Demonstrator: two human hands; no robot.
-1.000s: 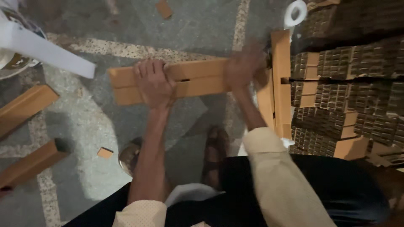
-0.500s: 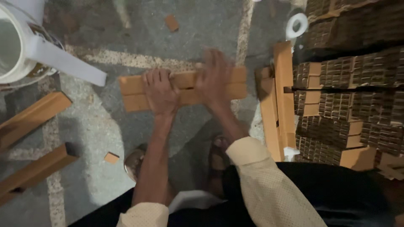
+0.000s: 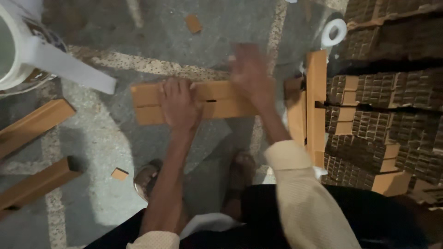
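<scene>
My fingers lay flat: those of my left hand [image 3: 179,105] were spread, palm down, across the middle of the cardboard strips [image 3: 194,102], pressing rather than gripping, with the fingertips reaching over the far edge. My right hand [image 3: 251,74] was blurred above the right end of the same strips, fingers extended and loose. I could not tell whether it touched the card or hovered just over it; it clasped nothing that I could see.

The strips, two long tan lengths side by side, lay on the speckled grey floor [image 3: 110,138] straight ahead of my sandalled feet [image 3: 147,177]. They ran left to right, and I judged my flat left palm was there to keep the pair aligned and from sliding on the smooth stone.

Just right of them stood an upright tan cardboard piece [image 3: 316,101], set on edge against a tall stack of ridged brown packs [image 3: 383,115], which probably propped it. A roll of white tape [image 3: 333,31] sat near the top of that stack. On my left, two more long cardboard lengths [image 3: 34,152] lay angled on the floor, well apart from my hands, and a white bucket [image 3: 16,50] stood in the corner. Small tan offcuts [image 3: 119,174] were scattered about.
</scene>
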